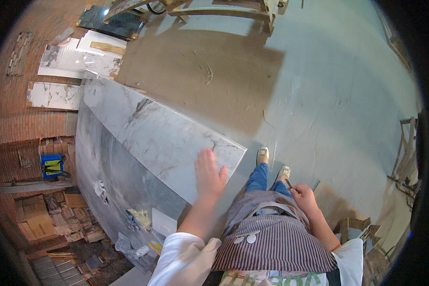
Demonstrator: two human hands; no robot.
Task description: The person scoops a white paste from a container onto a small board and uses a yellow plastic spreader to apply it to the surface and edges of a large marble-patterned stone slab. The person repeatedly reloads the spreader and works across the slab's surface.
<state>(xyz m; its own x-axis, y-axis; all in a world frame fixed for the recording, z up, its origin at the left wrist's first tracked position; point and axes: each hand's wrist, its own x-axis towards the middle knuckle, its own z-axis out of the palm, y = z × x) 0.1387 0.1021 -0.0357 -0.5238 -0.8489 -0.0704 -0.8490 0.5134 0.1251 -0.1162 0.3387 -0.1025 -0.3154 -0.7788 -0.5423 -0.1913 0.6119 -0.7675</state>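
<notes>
A long white slab with grey marble veining (152, 133) lies across a grey work table (109, 167). My left hand (209, 174) is over the slab's near right end, fingers stretched out and thumb apart, with nothing in it; whether the palm touches the surface I cannot tell. Off to the right, beside my striped apron (276, 238), my right hand (302, 195) is closed around a thin dark tool (289, 184). Only a narrow tip of it pokes out past the fingers, so its kind is unclear.
Crumpled cloths (126, 244) and a white sheet-like piece (163, 222) lie on the table's near part. More marbled slabs (55, 95) lean at the brick wall. Cardboard (35, 217) is stacked at left. A wooden frame cart (224, 12) stands at the far side.
</notes>
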